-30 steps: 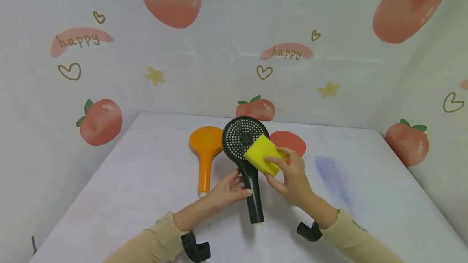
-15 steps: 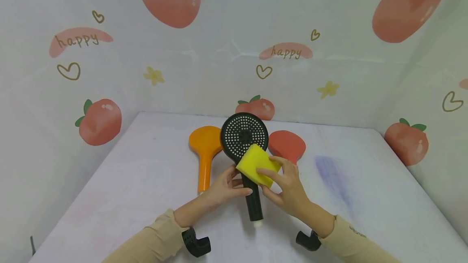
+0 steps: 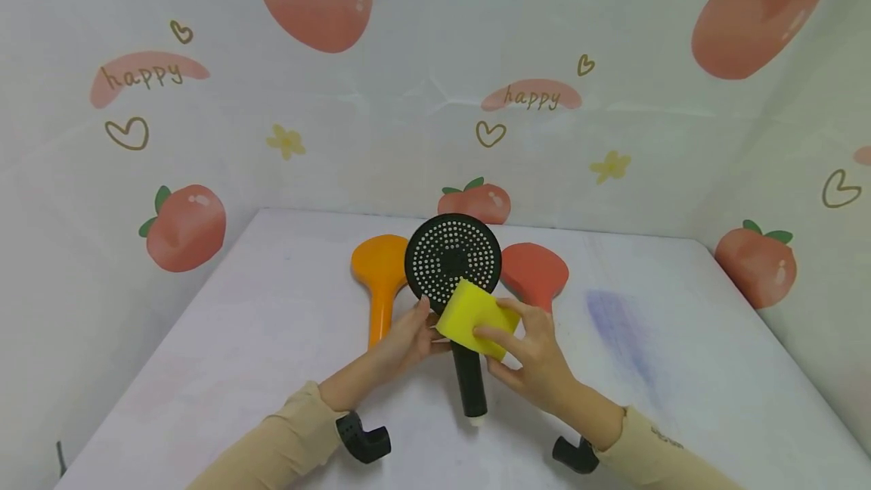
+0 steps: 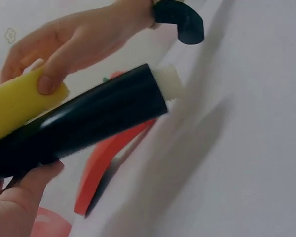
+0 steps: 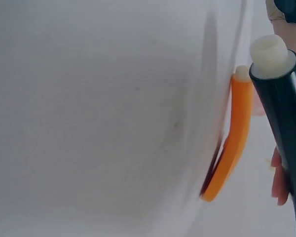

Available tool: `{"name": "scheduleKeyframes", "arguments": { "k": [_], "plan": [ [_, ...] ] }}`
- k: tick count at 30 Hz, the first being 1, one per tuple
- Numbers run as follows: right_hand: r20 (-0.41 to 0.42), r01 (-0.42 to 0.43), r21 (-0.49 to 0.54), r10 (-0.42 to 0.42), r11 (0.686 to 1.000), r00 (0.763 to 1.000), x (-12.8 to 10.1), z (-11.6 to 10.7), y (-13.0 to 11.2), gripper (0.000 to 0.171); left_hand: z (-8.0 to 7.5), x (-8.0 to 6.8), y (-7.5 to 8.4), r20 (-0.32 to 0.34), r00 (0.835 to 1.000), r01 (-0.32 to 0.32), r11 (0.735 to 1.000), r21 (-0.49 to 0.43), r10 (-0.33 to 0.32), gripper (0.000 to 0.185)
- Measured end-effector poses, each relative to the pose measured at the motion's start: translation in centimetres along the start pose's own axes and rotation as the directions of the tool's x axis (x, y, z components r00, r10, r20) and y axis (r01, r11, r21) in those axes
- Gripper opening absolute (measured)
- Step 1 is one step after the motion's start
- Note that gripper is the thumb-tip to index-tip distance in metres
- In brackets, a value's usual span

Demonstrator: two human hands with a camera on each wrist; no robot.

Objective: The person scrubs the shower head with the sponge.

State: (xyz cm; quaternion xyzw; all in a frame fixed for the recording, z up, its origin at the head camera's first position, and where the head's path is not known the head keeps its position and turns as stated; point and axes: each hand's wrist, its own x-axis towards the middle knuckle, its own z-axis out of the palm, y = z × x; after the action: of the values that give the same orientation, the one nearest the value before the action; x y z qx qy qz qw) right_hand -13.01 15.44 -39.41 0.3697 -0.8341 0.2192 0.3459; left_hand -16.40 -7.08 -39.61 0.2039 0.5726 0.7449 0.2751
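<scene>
Cloth backdrop (image 3: pixel 381 165) rises at the far edge of the desk (image 3: pixel 708 354); we count that edge the tightest limit, as a long push forward could run something into the cloth. Open room lies on both flanks, the right one marked by a purplish smudge (image 3: pixel 621 339); sideways moves are best taken there.

Black shower head (image 3: pixel 449 240): held up off the desk, perforated face towards us, handle slanting down to the near side. Main worry: it twists or drops, should the yellow sponge (image 3: pixel 479 320) press harder than the neck is held.

Orange shower head (image 3: pixel 376 259) lies on the desk to its left, red shower head (image 3: pixel 534 267) to its right. From the head view the black rim overlaps the orange and reaches the red, so a low swing could knock either.

Left grip (image 3: pixel 401 339): closed about the neck, bearing the weight; how far the fingers wrap behind we cannot tell, sponge and handle hide them. Right grip (image 3: pixel 534 358): thumb and fingertips pinching the sponge in front of the upper handle. Both work close together and could bump; a slack pinch could lose the sponge.

Pale stub (image 4: pixel 168 83): juts from the handle's foot, likely first to strike if the handle sinks
</scene>
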Motion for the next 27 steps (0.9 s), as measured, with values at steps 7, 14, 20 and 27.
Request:
{"name": "scheduleKeyframes", "arguments": {
  "k": [7,14,20,27],
  "plan": [
    [-0.029,-0.058,0.034,0.059,0.998,0.998,0.1,0.3,0.3,0.024,0.4,0.5,0.6,-0.245,0.970,0.009,1.000,0.027,-0.002,0.053],
    [-0.009,-0.077,0.121,0.079,0.990,0.997,0.3,0.7,0.2,0.021,1.3,0.9,0.5,-0.236,0.972,-0.015,1.000,-0.015,0.011,0.049],
    [-0.039,-0.015,0.082,0.018,0.997,0.999,0.9,0.3,0.7,0.049,1.5,0.9,1.0,-0.220,0.975,-0.036,0.998,-0.049,0.024,0.051],
    [0.013,-0.018,0.069,0.017,0.997,1.000,1.4,-0.1,0.9,0.019,1.4,1.4,1.8,-0.223,0.974,-0.048,0.998,-0.045,0.037,0.052]
  ]
}}
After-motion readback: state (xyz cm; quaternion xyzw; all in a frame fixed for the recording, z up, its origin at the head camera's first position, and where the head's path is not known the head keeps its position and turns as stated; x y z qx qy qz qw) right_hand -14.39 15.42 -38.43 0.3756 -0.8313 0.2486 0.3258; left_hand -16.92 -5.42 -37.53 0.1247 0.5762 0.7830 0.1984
